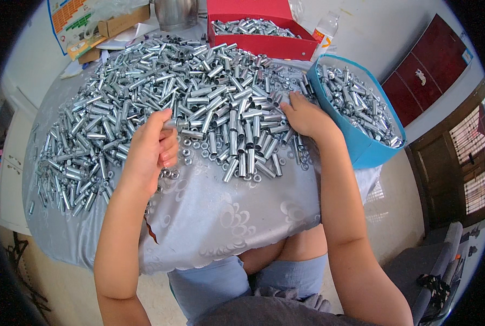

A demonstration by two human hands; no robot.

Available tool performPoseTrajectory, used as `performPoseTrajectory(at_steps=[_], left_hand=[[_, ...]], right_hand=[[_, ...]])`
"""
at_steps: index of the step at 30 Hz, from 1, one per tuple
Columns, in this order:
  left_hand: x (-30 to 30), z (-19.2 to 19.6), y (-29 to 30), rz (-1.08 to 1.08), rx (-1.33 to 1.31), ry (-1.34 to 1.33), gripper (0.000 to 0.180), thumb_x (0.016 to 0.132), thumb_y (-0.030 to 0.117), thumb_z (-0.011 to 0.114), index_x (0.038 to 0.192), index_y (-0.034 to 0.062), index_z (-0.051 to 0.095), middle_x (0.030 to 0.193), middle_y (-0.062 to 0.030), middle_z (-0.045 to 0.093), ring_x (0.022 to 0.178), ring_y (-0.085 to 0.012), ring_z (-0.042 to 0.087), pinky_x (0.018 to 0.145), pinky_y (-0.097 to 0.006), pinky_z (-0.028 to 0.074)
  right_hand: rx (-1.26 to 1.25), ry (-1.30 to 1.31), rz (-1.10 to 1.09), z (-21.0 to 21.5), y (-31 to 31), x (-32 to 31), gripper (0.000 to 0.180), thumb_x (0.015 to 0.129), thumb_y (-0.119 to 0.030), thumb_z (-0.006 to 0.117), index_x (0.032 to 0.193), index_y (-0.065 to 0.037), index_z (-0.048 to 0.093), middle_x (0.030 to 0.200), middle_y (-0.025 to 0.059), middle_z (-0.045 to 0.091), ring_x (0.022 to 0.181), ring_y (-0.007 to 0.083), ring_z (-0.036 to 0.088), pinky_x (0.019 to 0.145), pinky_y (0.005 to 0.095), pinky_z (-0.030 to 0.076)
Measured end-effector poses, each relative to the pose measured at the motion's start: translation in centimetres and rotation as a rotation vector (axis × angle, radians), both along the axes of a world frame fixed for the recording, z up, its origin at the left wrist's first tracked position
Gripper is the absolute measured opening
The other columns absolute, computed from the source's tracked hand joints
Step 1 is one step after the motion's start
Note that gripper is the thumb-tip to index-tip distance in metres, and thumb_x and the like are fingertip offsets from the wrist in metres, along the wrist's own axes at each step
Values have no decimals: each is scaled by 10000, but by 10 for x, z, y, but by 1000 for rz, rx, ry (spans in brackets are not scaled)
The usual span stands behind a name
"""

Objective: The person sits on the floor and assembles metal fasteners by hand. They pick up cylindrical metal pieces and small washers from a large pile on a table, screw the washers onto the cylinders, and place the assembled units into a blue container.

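My left hand (156,142) is closed around a silvery expansion bolt (176,124), its end sticking out to the right between thumb and fingers. Most of the bolt is hidden in the grip. Below and beside that hand lie loose hex nuts (187,152). A broad pile of shiny metal sleeves (248,130) spreads across the table in front of both hands. My right hand (309,118) reaches to the pile's right edge, near small nuts and washers (286,81). Its thumb and forefinger are apart; the other fingers are partly hidden.
A blue fabric bin (370,157) full of bolts stands at the table's right edge. Behind the pile are a red box (264,50) of metal parts, a clear bottle (326,33) and a metal pot (176,13). A patterned grey cloth (226,217) covers the table.
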State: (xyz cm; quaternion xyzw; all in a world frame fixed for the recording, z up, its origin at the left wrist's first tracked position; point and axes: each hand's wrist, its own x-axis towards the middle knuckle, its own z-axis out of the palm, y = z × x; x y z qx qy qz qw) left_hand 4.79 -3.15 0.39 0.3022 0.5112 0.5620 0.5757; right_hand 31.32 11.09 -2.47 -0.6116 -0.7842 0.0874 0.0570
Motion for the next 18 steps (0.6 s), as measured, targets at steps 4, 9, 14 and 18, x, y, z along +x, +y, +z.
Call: performPoseTrajectory(at_steps=[4,9,14,18], left_hand=[[-1,0,-1,0,15,-11,389,828,342,493,558,158,282,456,59,247,395,-50,261,395,-218,220],[1,2,-1,18,17,-20,380,832,353,507,577,160,300,460,67,224,394,-53,251,394,-221,215],[3,4,-3,25,13,-4,386,832,331,490,556,157,285,452,59,248,394,-52,263,392,-221,222],[4,4,-3,11,-3,4,385,833,317,486,550,153,283,450,55,259,395,-51,273,391,-222,224]], right_hand=[[-1,55,-12,10,-9,-2,458,861,-326,405,1098,54,497,1196,250,449,1095,367,451,925,418,358],[216,155,-38,5,-8,-2,396,822,-307,492,940,62,572,1048,261,531,966,392,520,845,443,408],[211,120,-89,-2,2,-11,429,840,-332,473,973,66,559,1065,256,522,1004,377,500,882,435,384],[188,100,-39,-4,6,-12,505,850,-380,445,1066,70,517,1147,255,474,1087,364,443,938,420,337]])
